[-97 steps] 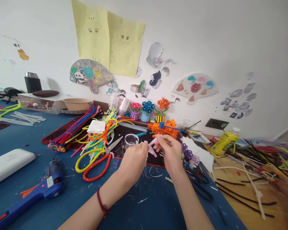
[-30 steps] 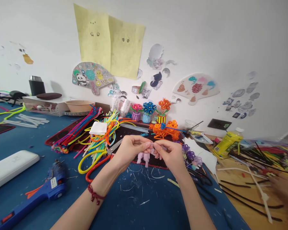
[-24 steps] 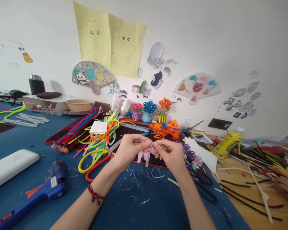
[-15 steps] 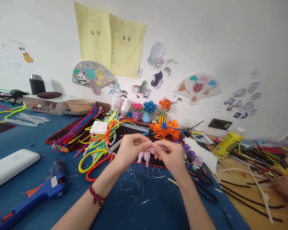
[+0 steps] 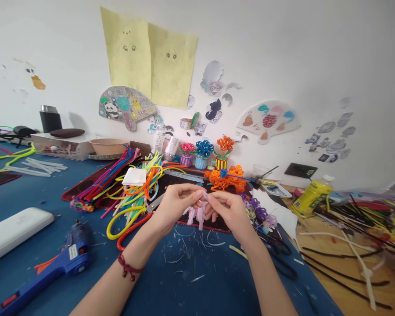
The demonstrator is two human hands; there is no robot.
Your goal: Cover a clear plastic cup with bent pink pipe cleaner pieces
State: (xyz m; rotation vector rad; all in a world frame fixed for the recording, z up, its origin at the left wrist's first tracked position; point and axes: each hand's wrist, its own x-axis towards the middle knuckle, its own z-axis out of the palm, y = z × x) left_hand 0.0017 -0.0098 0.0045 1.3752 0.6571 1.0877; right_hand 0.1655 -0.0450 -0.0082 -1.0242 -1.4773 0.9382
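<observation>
My left hand and my right hand meet above the blue mat, both pinched on a pale pink pipe-cleaner piece whose looped ends hang down between them. The fingers of both hands are curled closed round its top. A red cord sits on my left wrist. Red-handled scissors lie just left of my left hand. Small purple pipe-cleaner flowers lie just right of my right hand.
A blue glue gun lies at lower left beside a white case. A heap of coloured pipe cleaners fills a tray. Orange flower pieces and little flower pots stand behind. A yellow glue bottle and dark stems lie at right.
Both hands rose slightly and turned the pink piece so that its loops hang downward. Another person's hand at the far right edge has left the view.
</observation>
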